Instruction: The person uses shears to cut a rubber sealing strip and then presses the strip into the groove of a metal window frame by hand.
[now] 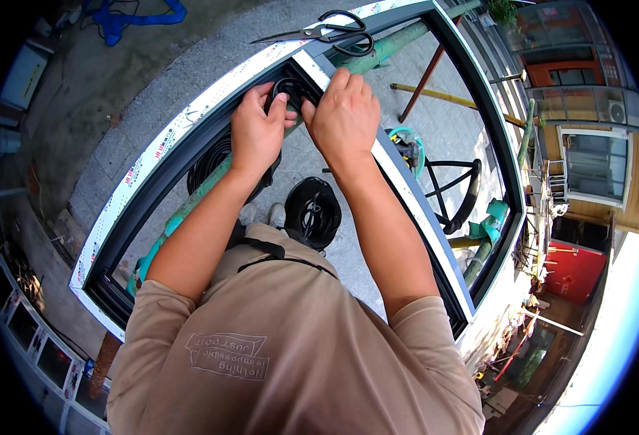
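Observation:
A large dark window frame (178, 130) with white printed protective film lies in front of me, divided by a crossbar (421, 201). At the corner where crossbar and outer frame meet, a black rubber sealing strip (290, 85) curves in a loop. My left hand (257, 134) pinches this strip between thumb and fingers. My right hand (345, 116) is closed at the crossbar's end, its thumb against the strip and its fingers curled over the bar; its fingertips are partly hidden. Black-handled scissors (330, 32) rest on the frame just beyond my hands.
Green-wrapped poles (395, 45) support the frame. Below it are a coil of black strip (210, 161), a black round container (312, 214) by my feet and a teal bucket (415, 148) with tools. A black tubular stand (464, 192) is at the right; blue straps (127, 18) lie far left.

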Demonstrator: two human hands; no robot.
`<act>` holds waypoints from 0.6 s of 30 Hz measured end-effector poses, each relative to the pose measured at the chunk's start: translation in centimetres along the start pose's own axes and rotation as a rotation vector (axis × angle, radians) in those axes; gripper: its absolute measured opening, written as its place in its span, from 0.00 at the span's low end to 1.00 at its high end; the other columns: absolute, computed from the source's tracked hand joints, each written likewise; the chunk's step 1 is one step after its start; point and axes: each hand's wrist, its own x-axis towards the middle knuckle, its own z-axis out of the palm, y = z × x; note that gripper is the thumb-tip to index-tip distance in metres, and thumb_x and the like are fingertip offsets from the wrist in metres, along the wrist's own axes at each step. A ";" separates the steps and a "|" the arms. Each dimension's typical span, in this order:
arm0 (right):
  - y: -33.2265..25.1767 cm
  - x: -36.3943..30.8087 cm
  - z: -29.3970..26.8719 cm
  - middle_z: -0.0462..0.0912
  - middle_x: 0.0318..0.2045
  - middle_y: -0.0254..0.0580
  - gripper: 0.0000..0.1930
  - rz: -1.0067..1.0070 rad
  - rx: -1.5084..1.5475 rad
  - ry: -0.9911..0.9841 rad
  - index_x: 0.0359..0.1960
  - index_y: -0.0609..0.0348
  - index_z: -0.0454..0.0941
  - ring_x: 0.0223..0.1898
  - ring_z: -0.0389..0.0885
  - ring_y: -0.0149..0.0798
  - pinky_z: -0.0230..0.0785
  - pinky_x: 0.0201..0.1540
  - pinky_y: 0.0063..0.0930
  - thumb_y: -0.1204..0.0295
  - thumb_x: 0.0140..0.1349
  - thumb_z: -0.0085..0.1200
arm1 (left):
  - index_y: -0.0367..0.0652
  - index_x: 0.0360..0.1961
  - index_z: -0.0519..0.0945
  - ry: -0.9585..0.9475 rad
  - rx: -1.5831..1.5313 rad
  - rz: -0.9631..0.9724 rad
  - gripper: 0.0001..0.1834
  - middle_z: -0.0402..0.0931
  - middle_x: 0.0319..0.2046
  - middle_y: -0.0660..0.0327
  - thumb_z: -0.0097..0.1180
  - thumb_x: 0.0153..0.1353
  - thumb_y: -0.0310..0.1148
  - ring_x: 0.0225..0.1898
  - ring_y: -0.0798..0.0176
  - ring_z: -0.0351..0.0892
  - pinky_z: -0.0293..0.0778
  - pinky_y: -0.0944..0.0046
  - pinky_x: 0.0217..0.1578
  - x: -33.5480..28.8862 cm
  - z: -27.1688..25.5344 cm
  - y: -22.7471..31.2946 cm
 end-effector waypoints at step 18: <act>6.1 -8.1 -4.1 0.84 0.54 0.53 0.50 0.047 -0.027 -0.109 0.78 0.64 0.71 0.56 0.86 0.55 0.81 0.58 0.48 0.60 0.56 0.84 | 0.21 0.69 0.76 0.004 -0.006 -0.005 0.22 0.92 0.54 0.44 0.59 0.86 0.30 0.42 0.61 0.95 0.91 0.63 0.42 -0.2 0.1 0.3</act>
